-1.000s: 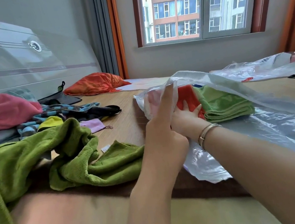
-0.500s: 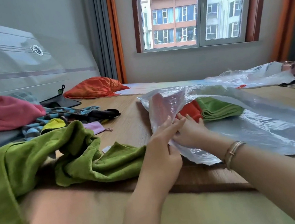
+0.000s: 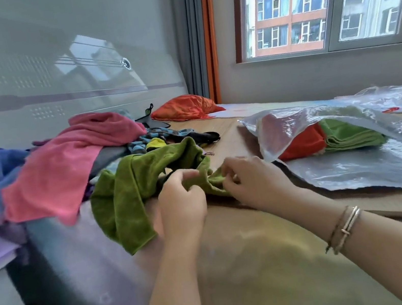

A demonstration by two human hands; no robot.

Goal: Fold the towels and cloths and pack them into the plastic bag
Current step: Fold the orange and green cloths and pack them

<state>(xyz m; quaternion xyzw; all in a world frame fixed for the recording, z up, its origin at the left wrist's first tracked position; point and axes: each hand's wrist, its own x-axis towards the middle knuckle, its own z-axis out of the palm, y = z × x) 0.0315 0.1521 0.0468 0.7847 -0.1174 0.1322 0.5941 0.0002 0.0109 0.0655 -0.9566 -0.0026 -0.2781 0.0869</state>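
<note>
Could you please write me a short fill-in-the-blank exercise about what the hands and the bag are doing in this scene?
1. Both hands, the left hand and the right hand, grip the crumpled ____ towel.
2. Inside the clear plastic bag, a folded red cloth lies beside a folded ____ cloth.
3. The bracelets sit on the ____ wrist.
4. The pink towel lies on the pile, ____ the bag.

Missing words: green; green; right; outside

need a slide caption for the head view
Both hands, left and right, grip a crumpled green towel beside the plastic bag holding folded cloths.
</note>
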